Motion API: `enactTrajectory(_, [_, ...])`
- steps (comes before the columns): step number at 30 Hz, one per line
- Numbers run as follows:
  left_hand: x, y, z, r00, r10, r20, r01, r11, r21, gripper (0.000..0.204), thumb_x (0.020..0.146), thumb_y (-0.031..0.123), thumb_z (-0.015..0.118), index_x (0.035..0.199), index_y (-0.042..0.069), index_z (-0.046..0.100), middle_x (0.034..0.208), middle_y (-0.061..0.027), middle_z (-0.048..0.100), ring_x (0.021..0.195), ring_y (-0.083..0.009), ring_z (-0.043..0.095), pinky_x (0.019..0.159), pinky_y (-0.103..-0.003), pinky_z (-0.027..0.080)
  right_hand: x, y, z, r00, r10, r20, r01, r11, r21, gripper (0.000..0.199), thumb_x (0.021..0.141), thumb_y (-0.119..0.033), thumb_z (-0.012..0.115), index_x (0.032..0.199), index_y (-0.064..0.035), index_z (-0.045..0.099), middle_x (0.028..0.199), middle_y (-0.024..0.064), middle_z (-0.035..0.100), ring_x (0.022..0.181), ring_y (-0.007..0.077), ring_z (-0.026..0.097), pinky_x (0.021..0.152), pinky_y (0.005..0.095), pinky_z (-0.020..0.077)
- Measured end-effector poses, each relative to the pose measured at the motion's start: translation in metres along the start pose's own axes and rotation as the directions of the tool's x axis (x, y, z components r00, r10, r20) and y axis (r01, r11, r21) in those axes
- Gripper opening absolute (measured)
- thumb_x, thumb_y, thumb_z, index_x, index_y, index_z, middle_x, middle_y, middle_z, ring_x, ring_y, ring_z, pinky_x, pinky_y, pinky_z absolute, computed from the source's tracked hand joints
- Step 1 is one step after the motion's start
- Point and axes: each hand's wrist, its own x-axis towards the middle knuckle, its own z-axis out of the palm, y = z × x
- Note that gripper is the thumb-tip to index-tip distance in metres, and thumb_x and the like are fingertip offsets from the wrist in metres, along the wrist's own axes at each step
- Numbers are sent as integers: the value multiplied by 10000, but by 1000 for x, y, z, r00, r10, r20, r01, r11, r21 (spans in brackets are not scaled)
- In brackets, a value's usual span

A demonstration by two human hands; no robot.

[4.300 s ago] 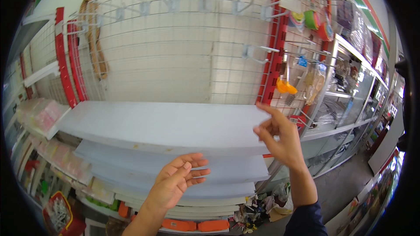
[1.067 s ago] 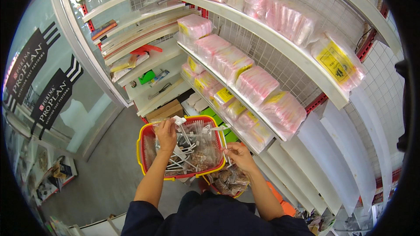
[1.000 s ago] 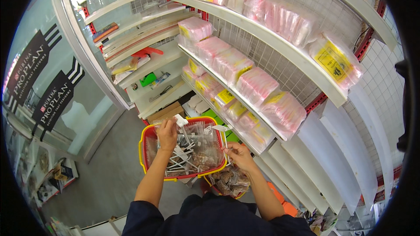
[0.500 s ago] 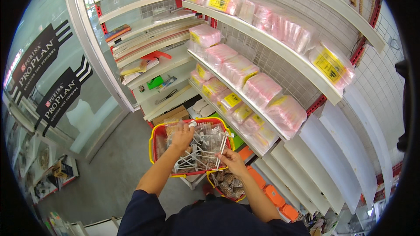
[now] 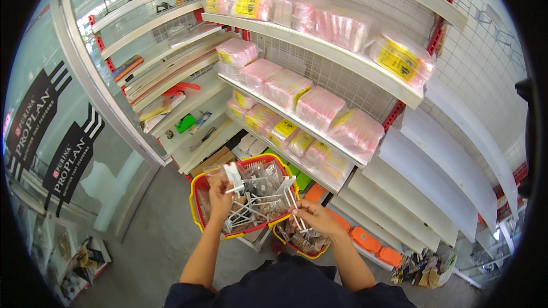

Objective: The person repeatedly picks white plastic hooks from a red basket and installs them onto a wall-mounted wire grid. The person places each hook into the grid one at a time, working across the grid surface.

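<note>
We look down on our left hand [image 5: 220, 202], closed around a white metal display hook [image 5: 233, 177], and our right hand [image 5: 311, 217], pinching another white hook [image 5: 292, 199], both over a red shopping basket [image 5: 197, 194] heaped with hooks and clear packets. A second basket [image 5: 297, 245] sits just beneath. Beyond, white shelves [image 5: 319, 48] carry pink plastic-wrapped packs [image 5: 317, 105].
</note>
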Motion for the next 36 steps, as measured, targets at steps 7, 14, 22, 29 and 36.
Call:
enactTrajectory(7, [-75,46,38,849,-236,472,377,897,-229,92,927,121,612,1001,87,570,817,43,565,704,-45,502,613,-210,414,-52,-23,24,995,46,85,-60,984,170,207,968,-202,568,1097,-40,571,921,60,664,775,115,653,668,240,529])
enactTrajectory(14, [-113,51,60,814,-217,538,358,918,-171,99,932,128,606,978,59,553,776,22,581,652,-44,501,579,-207,407,-106,-18,41,995,15,-98,15,954,301,362,970,-298,566,1254,-88,485,914,78,652,781,121,642,700,250,535])
enactTrajectory(22, [-162,57,110,765,-261,589,467,854,-228,173,927,39,560,1099,53,569,911,-7,616,762,-75,546,655,-238,421,-159,-8,35,974,22,-227,94,870,484,396,1023,-242,367,1247,51,512,1053,156,631,890,198,647,794,293,550])
enactTrajectory(29, [-208,94,180,705,-205,679,522,798,-301,162,932,77,570,1089,40,575,901,-8,635,762,-62,555,669,-223,431,-231,-3,7,857,-336,-390,464,833,302,373,986,-181,437,1282,37,498,1043,126,612,941,199,609,843,312,502])
enactTrajectory(36, [-275,120,273,606,-204,769,553,803,-223,153,946,99,568,1087,40,565,887,-23,628,741,-61,547,636,-223,433,-314,-7,-19,430,-393,-813,315,909,-273,306,924,-94,612,1211,-16,540,891,38,591,776,86,568,685,247,499])
